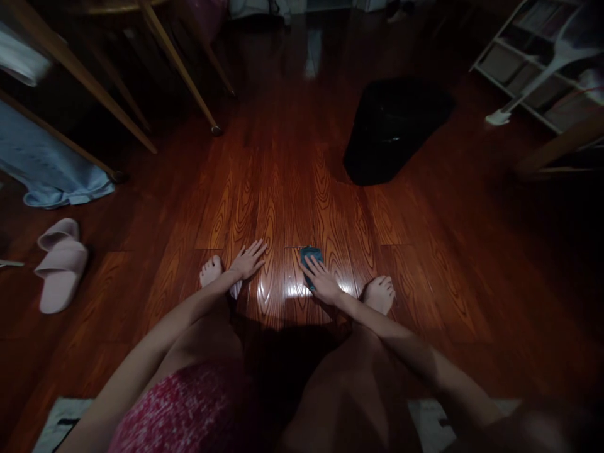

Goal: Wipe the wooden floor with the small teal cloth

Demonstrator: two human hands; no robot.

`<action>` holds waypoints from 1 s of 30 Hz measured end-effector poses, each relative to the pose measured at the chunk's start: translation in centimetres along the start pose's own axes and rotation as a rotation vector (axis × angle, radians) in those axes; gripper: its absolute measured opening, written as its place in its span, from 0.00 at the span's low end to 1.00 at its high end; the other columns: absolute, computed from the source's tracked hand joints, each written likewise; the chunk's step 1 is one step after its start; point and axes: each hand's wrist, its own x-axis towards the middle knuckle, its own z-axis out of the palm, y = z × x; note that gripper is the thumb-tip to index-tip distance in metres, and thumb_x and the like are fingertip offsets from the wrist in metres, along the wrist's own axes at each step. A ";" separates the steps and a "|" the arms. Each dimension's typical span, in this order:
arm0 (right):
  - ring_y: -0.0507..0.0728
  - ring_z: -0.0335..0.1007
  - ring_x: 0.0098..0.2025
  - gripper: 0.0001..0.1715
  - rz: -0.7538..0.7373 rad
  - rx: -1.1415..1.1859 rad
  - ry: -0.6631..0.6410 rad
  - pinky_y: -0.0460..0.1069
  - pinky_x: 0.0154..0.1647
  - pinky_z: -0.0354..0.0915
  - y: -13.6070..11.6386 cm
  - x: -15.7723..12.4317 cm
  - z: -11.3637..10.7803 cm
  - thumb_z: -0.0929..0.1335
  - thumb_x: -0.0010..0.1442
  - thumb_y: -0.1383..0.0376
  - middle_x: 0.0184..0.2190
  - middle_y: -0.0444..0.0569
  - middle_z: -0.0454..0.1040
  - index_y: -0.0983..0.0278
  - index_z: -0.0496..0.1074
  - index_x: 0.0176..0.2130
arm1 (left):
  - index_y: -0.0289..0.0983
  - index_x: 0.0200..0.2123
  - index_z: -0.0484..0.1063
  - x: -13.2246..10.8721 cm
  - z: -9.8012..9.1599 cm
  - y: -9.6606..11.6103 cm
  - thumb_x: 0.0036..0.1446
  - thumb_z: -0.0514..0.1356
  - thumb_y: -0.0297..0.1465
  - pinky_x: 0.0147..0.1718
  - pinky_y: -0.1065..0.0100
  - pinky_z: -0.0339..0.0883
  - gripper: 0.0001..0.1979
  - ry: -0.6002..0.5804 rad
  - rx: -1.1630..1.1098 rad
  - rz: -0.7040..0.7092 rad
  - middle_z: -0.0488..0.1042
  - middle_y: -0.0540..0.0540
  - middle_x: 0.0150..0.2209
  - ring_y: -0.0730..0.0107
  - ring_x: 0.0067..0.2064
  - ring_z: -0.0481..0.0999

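My left hand (pixel 248 260) lies palm down on the glossy wooden floor (pixel 325 201), its fingers spread, just right of my left foot. Beneath its wrist pokes out a small white thing (pixel 236 289) that I cannot make out. A folded dark teal cloth (pixel 310 253) rests on the floor in front of me. Over it my right hand (pixel 323 280) is laid flat, fingers stretched out on the cloth, close to my right foot.
A black bin (pixel 389 132) stands ahead on the right. Wooden furniture legs (pixel 184 69) and blue fabric (pixel 56 157) are at the left, with pink slippers (pixel 61 267) nearer. At the far right is a white shelf rack (pixel 514 56).
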 end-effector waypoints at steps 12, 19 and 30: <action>0.65 0.27 0.77 0.43 -0.001 0.014 -0.022 0.65 0.74 0.43 0.0 0.0 -0.3 0.65 0.65 0.63 0.76 0.55 0.40 0.63 0.49 0.74 | 0.46 0.76 0.40 0.1 0.5 -0.4 0.74 0.44 0.45 0.70 0.44 0.44 0.33 0.028 -0.002 0.015 0.39 0.45 0.76 0.55 0.76 0.41; 0.62 0.31 0.77 0.39 0.023 0.041 0.005 0.63 0.74 0.44 0.2 1.0 -1.0 0.62 0.68 0.64 0.76 0.52 0.43 0.62 0.51 0.74 | 0.46 0.76 0.40 0.1 0.3 -0.3 0.73 0.44 0.46 0.70 0.44 0.43 0.33 0.007 -0.005 0.004 0.39 0.45 0.76 0.55 0.76 0.41; 0.62 0.35 0.76 0.35 -0.054 0.038 -0.004 0.63 0.73 0.47 -0.2 0.3 -0.8 0.62 0.70 0.61 0.75 0.50 0.47 0.58 0.56 0.72 | 0.47 0.76 0.40 0.1 0.4 -0.4 0.74 0.44 0.46 0.69 0.45 0.45 0.33 0.025 0.007 0.014 0.40 0.46 0.76 0.55 0.76 0.42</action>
